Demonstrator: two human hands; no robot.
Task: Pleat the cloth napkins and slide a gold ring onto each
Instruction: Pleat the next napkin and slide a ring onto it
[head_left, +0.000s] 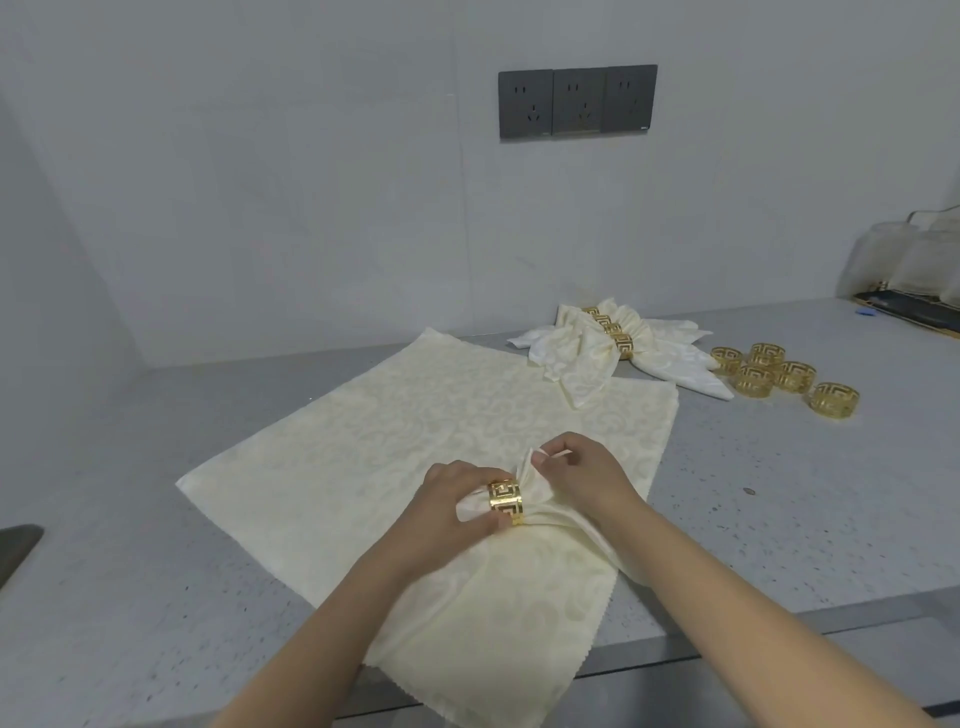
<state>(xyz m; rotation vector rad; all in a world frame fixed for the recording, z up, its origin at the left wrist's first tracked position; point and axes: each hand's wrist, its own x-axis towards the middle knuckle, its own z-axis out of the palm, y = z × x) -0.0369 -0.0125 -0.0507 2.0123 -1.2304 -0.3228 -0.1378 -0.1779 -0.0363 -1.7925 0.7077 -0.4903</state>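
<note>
On a speckled grey desk (156, 519), the job looks roughly half done. At one o'clock, a pile of finished cream napkins (608, 348) wears cutout gold rings, about four; just to its right, six loose gold cutout rings (779, 376) wait, touching nothing else. At centre, the left hand (447, 506) grips a gold ring (505, 501) already threaded onto a pleated cream damask napkin (550, 512), while the right hand (582, 475) pinches its fanned end. A flat cream napkin (415, 441) lies beneath, its near corner overhanging the desk's front edge. Open desk lies toward nine o'clock.
</note>
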